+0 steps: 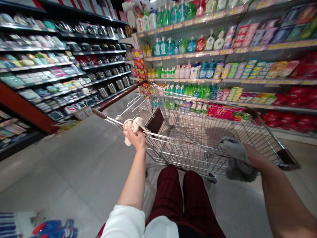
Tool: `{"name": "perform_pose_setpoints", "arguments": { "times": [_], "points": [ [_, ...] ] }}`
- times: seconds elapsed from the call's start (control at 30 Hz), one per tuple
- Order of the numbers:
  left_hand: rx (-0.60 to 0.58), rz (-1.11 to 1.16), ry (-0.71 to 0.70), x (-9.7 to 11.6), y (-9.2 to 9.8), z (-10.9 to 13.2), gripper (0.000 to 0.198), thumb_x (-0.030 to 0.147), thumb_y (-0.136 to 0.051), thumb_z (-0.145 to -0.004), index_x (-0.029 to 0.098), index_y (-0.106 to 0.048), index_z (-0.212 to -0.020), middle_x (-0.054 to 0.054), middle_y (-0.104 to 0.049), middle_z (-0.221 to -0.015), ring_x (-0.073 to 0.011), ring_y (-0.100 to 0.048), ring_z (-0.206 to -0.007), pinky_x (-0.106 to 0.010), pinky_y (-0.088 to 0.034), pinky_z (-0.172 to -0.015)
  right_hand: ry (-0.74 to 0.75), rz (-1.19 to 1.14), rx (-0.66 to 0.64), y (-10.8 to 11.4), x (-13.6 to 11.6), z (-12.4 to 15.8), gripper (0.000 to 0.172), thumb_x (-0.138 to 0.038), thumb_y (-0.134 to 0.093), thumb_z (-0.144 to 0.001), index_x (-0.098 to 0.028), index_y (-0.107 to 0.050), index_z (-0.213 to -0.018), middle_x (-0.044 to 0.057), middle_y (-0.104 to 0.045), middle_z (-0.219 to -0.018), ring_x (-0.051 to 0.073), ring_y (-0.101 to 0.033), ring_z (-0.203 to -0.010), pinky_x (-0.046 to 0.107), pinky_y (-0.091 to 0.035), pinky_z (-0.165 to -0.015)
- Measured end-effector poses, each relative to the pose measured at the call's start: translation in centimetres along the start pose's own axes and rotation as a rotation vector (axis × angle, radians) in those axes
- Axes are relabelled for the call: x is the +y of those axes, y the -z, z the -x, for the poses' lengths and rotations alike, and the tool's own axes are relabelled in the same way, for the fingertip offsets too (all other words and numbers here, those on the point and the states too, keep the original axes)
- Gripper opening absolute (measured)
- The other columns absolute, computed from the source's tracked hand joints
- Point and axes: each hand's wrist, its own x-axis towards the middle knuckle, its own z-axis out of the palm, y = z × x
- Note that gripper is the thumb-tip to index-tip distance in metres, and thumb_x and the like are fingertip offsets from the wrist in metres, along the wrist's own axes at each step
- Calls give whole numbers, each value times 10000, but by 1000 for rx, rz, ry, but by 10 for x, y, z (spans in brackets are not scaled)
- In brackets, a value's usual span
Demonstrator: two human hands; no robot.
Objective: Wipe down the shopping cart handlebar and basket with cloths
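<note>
A wire shopping cart [178, 145] stands sideways before me, its brown handle [121, 96] toward the left. Wrapped around a cream cloth [137, 125], my left hand [133, 136] is closed and presses it to the cart's near top rail. Farther right, my right hand [251, 155] is at the same rail with a grey cloth [232, 148]. That cloth drapes over the rail and hangs down outside the basket. Most of the right fingers are hidden behind the grey cloth. A brown flap [155, 120] sits in the cart near my left hand.
Shelves of pump bottles [163, 46] and packaged goods rise behind the cart. On the left, shelves hold metal pots [111, 87] and dishes [44, 59]. Blue bottles [54, 228] are at the lower left. Tiled floor [86, 172] surrounds the cart.
</note>
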Motion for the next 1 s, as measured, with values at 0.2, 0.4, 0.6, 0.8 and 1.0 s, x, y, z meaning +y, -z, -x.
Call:
{"name": "perform_pose_setpoints", "arguments": {
  "times": [0.2,0.4,0.6,0.8,1.0],
  "points": [
    [-42,0,-98,-9,2,18,461,314,-440,-914,187,-442,-1357,-192,-335,-1510,-275,-271,-1460,-472,-330,-1135,-25,-142,-70,8,-19,1,321,-448,-575,-629,-174,-715,-722,122,-748,-863,325,-679,-929,390,-549,-808],
    [-83,-116,-350,0,24,18,483,446,-426,-952,161,-552,-1320,-197,-258,-1589,-355,-145,-1496,-606,-140,-1170,-57,-93,-95,11,-26,2,286,-354,-572,-627,-146,-722,-752,139,-752,-940,319,-680,-904,383,-542,-801],
    [-467,79,-370,7,24,11,563,461,-327,-979,142,-474,-1419,-183,-310,-1573,-300,-219,-1485,-495,-226,-1183,-40,-26,-88,11,-27,3,293,-325,-589,-650,-149,-732,-835,118,-751,-915,298,-678,-898,360,-538,-797],
    [-654,-162,-714,9,52,-10,566,354,-585,-858,235,-463,-1399,-122,-430,-1496,-291,-395,-1386,-422,-359,-1110,-30,-36,-55,9,-25,2,242,-310,-578,-702,-169,-727,-831,63,-748,-839,232,-677,-808,291,-532,-739],
    [-726,-471,-912,31,40,-24,490,593,-623,-806,228,-580,-1129,-104,-634,-1187,-287,-620,-1043,-355,-456,-847,76,-50,53,1,-18,1,240,-301,-608,-699,-192,-738,-869,72,-760,-887,251,-699,-805,322,-543,-720]
  ]
}}
